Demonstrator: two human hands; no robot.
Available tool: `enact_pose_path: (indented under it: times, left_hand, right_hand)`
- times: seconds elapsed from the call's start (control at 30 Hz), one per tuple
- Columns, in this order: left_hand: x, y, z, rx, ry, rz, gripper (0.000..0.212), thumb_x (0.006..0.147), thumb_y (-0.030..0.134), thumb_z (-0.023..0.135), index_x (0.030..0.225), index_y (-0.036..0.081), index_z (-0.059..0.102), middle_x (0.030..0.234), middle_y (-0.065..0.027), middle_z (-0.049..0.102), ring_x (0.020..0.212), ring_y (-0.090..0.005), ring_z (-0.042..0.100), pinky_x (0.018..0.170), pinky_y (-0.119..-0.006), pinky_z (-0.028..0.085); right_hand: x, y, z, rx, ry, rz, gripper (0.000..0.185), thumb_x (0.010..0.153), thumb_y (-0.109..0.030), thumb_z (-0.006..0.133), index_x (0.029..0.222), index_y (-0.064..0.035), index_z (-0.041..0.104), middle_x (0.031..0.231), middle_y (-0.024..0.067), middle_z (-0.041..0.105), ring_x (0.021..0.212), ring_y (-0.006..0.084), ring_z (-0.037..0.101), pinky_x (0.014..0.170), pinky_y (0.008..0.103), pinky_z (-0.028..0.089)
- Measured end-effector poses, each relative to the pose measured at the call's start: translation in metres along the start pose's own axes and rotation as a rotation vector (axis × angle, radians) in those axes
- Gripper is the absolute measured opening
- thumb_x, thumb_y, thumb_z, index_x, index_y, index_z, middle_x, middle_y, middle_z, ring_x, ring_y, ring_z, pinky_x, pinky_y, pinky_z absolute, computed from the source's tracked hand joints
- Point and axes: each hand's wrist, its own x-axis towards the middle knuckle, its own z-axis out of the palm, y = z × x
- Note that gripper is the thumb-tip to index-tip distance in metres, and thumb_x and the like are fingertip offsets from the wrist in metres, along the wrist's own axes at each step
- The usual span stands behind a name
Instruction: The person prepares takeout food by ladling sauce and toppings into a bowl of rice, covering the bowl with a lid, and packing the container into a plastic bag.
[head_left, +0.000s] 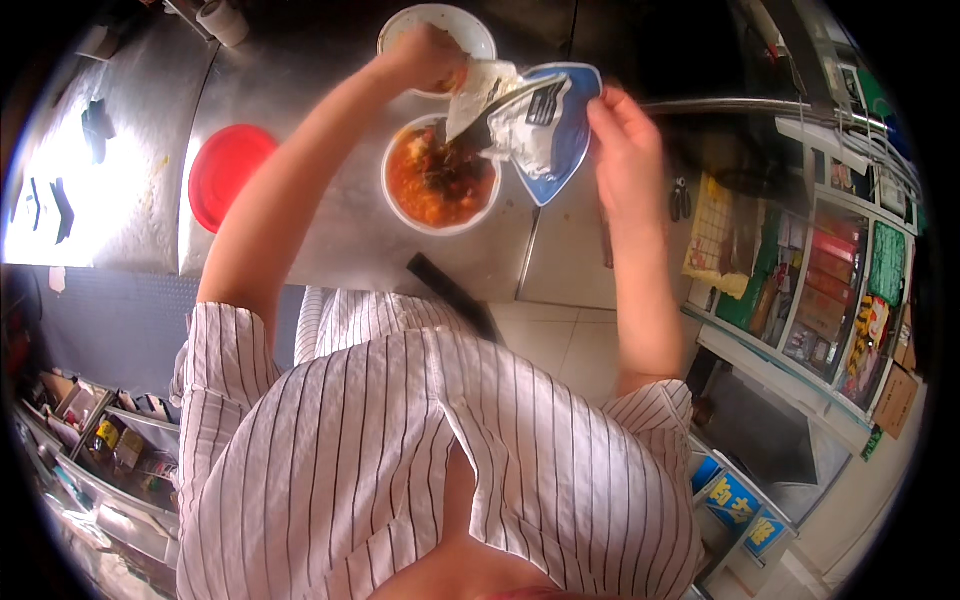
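My right hand (626, 139) pinches the right edge of a blue and silver foil packet (559, 139), which bears print. My left hand (427, 58), blurred by motion, is closed at the packet's pale left flap; its fingertips are partly hidden. The opened packet tilts over a white round bowl (385, 196) filled with orange-red soup (435, 199). Dark leafy pieces (450, 169) lie in the soup below the packet's mouth. Behind, a second white bowl (476, 34) sits partly covered by my left hand.
A red round plastic lid (229, 176) lies on the stainless steel table (337, 225), left of the soup. A black bar (454, 296) juts at the front edge. A white cup (223, 22) stands far left. Shelves with boxes (825, 285) line the right side.
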Motion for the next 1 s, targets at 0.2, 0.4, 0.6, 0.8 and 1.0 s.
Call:
enact_pose_path:
  times: [0.2, 0.4, 0.6, 0.8, 1.0]
  left_hand:
    - [0.021, 0.019, -0.052, -0.339, 0.063, -0.027, 0.013, 0.065, 0.012, 0.054, 0.060, 0.004, 0.063, 0.056, -0.0112, 0.059, 0.054, -0.0209, 0.056, 0.051, -0.029, 0.043]
    - [0.028, -0.041, -0.035, 0.261, 0.376, -0.068, 0.022, 0.079, 0.026, 0.050, 0.094, 0.015, 0.061, 0.085, -0.0102, 0.061, 0.079, -0.0289, 0.058, 0.068, -0.036, 0.046]
    - [0.009, -0.030, -0.012, 0.375, 0.429, -0.070, 0.018, 0.080, 0.023, 0.049, 0.091, 0.015, 0.061, 0.091, -0.0020, 0.059, 0.077, -0.0243, 0.058, 0.064, -0.034, 0.047]
    - [0.002, -0.026, -0.011, 0.403, 0.612, 0.128, 0.014, 0.080, 0.021, 0.050, 0.085, 0.014, 0.061, 0.081, -0.0006, 0.057, 0.067, -0.0238, 0.057, 0.054, -0.031, 0.047]
    - [0.015, -0.021, -0.016, 0.320, 0.764, 0.266, 0.006, 0.075, 0.014, 0.054, 0.078, 0.015, 0.059, 0.072, -0.0001, 0.054, 0.059, -0.0231, 0.055, 0.048, -0.033, 0.044]
  right_hand:
    - [0.032, -0.012, 0.006, -0.080, -0.005, -0.243, 0.013, 0.081, -0.007, 0.052, 0.090, 0.0016, 0.056, 0.074, -0.0016, 0.055, 0.064, 0.0034, 0.047, 0.057, 0.0165, 0.037]
    - [0.062, 0.049, 0.015, -0.645, 0.037, -0.542, 0.012, 0.080, -0.011, 0.051, 0.089, -0.0041, 0.056, 0.076, 0.0090, 0.061, 0.068, 0.0178, 0.059, 0.061, 0.0264, 0.044]
    - [0.087, 0.104, -0.003, -0.824, 0.067, -0.634, 0.009, 0.077, -0.007, 0.050, 0.084, -0.0066, 0.057, 0.082, 0.0095, 0.057, 0.080, 0.0292, 0.054, 0.070, 0.0354, 0.042]
    - [0.087, 0.112, -0.005, -0.898, 0.114, -0.743, 0.009, 0.077, -0.005, 0.050, 0.083, -0.0078, 0.057, 0.088, 0.0070, 0.056, 0.080, 0.0275, 0.055, 0.068, 0.0353, 0.043]
    - [0.087, 0.115, -0.002, -0.888, 0.146, -0.693, 0.013, 0.076, -0.002, 0.050, 0.087, -0.0088, 0.055, 0.091, 0.0066, 0.055, 0.080, 0.0259, 0.056, 0.066, 0.0346, 0.046]
